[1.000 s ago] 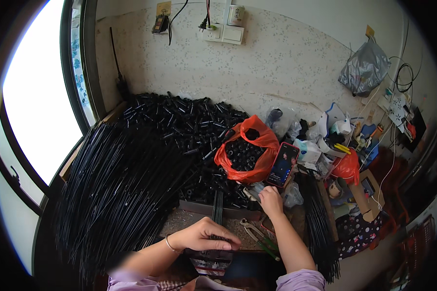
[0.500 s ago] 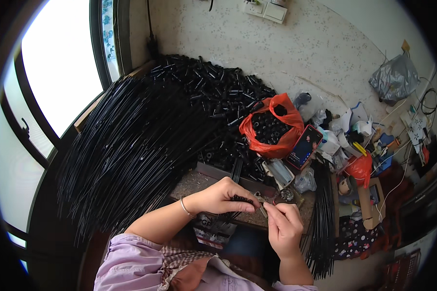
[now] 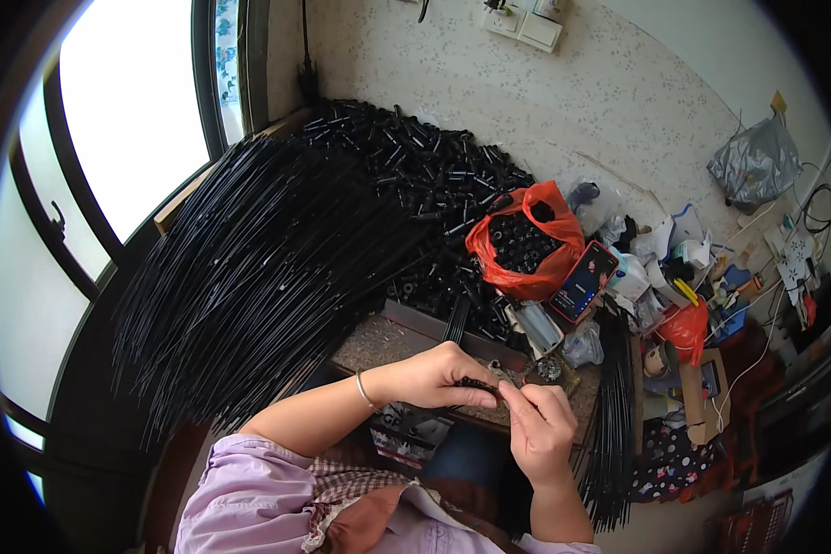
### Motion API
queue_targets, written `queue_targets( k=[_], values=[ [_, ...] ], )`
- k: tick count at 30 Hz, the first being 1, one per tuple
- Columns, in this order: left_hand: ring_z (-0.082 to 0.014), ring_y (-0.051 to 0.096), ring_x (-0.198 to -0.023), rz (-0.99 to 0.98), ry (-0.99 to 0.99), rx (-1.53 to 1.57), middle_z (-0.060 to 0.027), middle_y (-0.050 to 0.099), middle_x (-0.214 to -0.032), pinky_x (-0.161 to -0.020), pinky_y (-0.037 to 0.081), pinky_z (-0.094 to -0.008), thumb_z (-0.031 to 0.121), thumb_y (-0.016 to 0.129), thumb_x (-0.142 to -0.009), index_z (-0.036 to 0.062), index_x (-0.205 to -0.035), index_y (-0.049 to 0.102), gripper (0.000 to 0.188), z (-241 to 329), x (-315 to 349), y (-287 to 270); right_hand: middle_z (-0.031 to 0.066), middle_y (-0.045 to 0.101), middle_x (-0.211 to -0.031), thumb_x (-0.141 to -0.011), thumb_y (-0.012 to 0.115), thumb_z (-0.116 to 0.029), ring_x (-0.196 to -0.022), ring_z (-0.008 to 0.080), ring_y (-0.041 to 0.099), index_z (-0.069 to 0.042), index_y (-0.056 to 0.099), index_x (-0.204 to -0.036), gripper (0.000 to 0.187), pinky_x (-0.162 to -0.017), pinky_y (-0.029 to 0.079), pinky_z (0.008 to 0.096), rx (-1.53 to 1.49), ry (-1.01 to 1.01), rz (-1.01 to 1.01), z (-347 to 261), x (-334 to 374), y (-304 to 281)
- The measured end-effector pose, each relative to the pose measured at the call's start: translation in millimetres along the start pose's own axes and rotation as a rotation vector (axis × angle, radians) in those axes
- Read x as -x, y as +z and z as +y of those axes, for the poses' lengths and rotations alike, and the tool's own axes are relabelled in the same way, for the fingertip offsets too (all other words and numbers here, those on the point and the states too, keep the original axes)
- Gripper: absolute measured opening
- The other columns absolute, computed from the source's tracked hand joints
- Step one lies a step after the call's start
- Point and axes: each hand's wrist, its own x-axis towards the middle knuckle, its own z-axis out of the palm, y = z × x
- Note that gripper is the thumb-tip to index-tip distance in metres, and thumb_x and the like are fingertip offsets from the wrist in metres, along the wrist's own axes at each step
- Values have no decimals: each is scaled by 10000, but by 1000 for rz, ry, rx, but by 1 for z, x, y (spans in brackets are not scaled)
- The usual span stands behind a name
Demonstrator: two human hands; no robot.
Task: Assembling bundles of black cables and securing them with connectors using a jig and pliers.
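My left hand point(image 3: 452, 374) is closed round a small bundle of thin black rods, whose dark ends show in a row between thumb and fingers. Right beside it, my right hand point(image 3: 540, 420) is pinched, its thumb and forefinger meeting the left fingertips. Whatever sits in that pinch is too small and covered to make out. Both hands are above the front of a speckled bench point(image 3: 365, 342). Just beyond them, more black rods point(image 3: 456, 319) stick up by a dark metal bar point(image 3: 406, 319).
A large fan of black rods point(image 3: 249, 277) covers the left. Behind lie heaped black tubular parts point(image 3: 415, 157). Right of them are a red bag point(image 3: 563, 222) of small black pieces, a phone point(image 3: 584, 282) and clutter. Another rod bundle point(image 3: 608, 434) hangs at the bench's right end.
The view has shifted slightly, so the scene sits a little differently. My left hand has come closer to the right one, and the fingertips now meet over the small gap seen before.
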Motion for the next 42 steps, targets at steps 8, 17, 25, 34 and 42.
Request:
queue_targets(
  k=[8, 17, 25, 34, 42],
  values=[
    [-280, 524, -774, -225, -17, -62, -164, 538, -838, -673, 422, -314, 258, 526, -711, -34, -863, 518, 329, -12, 5, -4, 45, 449, -655, -536, 553, 67, -552, 180, 449, -42, 575, -831, 316, -477, 382, 257, -129, -54, -95, 3, -2, 2],
    [-311, 516, -718, -227, 43, -25, -170, 537, -739, -674, 416, -340, 294, 522, -703, -41, -817, 520, 354, -25, -2, -17, 58, 458, -652, -561, 550, 80, -560, 188, 449, -37, 572, -827, 291, -490, 376, 257, -174, -94, -134, 13, -16, 10],
    [-267, 534, -644, -198, -20, -23, -145, 545, -739, -541, 418, -288, 293, 532, -705, -35, -802, 523, 343, -26, 1, -22, 61, 476, -653, -596, 555, 69, -567, 171, 461, -28, 570, -800, 227, -490, 376, 237, -252, -46, -171, 20, -24, 16],
    [-270, 541, -726, -118, -79, 52, -157, 552, -793, -625, 425, -292, 295, 547, -694, -24, -856, 531, 358, -29, 8, -14, 60, 476, -662, -607, 545, 66, -571, 170, 468, -31, 565, -792, 209, -499, 389, 244, -364, 118, -164, 18, -18, 17],
    [-288, 529, -783, -53, -84, 40, -173, 545, -817, -669, 422, -315, 289, 552, -685, -18, -866, 532, 358, -22, 11, -14, 62, 489, -662, -644, 538, 51, -551, 137, 484, -30, 566, -801, 179, -479, 388, 217, -376, 208, -110, 6, -16, 12]
  ],
)
